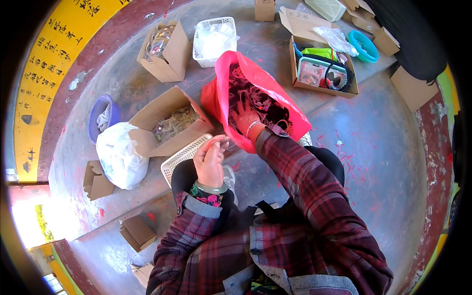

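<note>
A large pink-red plastic bag [209, 97] stands open in front of me, filled with dark reddish looped pieces [260, 101] that look like hair ties or cords. My right hand [246, 120] reaches into the bag, fingers apart and touching the pieces. My left hand [210, 164], a pale bangle on its wrist, hovers beside the bag with its fingers curled together. Something small and pinkish may be between those fingertips, but I cannot make it out. Just left of that hand lies a cream perforated basket [172, 161], partly behind my knee.
Left of the bag are an open cardboard box [156, 110] of small items, a white plastic sack [123, 156] and a purple basin [114, 114]. Farther off sit another carton [172, 56], a white basket [215, 61], a filled box [322, 88] and a teal basin [363, 46]. Red scraps litter the floor.
</note>
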`<state>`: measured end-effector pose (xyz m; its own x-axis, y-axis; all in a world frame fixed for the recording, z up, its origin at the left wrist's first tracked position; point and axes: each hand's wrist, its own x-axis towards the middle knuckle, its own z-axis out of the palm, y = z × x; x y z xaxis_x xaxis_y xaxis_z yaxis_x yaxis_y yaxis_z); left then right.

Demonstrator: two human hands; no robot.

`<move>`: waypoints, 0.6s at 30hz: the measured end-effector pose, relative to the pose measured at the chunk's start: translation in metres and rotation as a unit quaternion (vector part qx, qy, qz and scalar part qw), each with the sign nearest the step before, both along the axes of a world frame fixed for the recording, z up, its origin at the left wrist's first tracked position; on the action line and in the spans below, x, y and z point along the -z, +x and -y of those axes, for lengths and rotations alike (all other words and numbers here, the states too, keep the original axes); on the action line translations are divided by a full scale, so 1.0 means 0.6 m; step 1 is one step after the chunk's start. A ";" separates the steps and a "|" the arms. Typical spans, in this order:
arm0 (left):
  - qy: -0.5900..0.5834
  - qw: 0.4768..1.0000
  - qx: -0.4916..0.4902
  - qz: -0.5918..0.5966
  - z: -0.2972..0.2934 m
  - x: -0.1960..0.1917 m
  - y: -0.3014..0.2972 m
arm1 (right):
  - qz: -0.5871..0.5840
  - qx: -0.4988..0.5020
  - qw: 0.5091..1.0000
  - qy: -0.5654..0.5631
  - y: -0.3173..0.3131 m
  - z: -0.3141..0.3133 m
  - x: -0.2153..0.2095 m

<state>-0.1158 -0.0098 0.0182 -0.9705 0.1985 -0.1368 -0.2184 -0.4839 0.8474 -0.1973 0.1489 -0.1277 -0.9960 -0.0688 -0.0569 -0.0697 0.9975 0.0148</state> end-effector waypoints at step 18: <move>-0.024 0.999 0.020 0.012 -0.004 -0.003 0.000 | 0.055 -0.050 0.997 0.004 -0.049 -0.005 0.071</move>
<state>-0.1157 -0.0072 0.0202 -0.9580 0.2303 -0.1708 -0.2582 -0.4334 0.8635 -0.2268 0.1521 -0.1703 -0.9719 -0.1660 -0.1666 -0.1698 0.9854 0.0087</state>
